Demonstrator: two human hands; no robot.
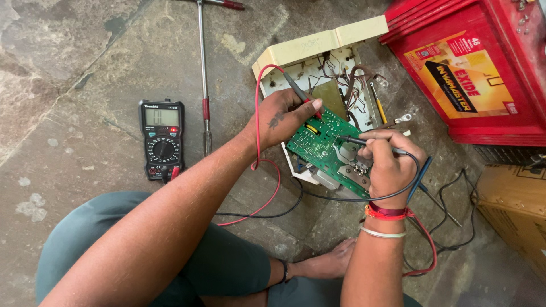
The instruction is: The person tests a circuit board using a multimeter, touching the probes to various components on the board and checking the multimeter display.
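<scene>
My left hand grips a red test probe, its tip resting on the top edge of a green circuit board. The black test probe is pinched in my right hand, pointing left onto the middle of the board. That board lies tilted over an open cream-coloured device case full of wires. Red and black leads trail from the probes down to a black digital multimeter on the floor at the left.
A large red battery stands at the upper right, a cardboard box below it. A long T-handle wrench lies above the meter. My bare foot and knee sit at the bottom on the stone floor.
</scene>
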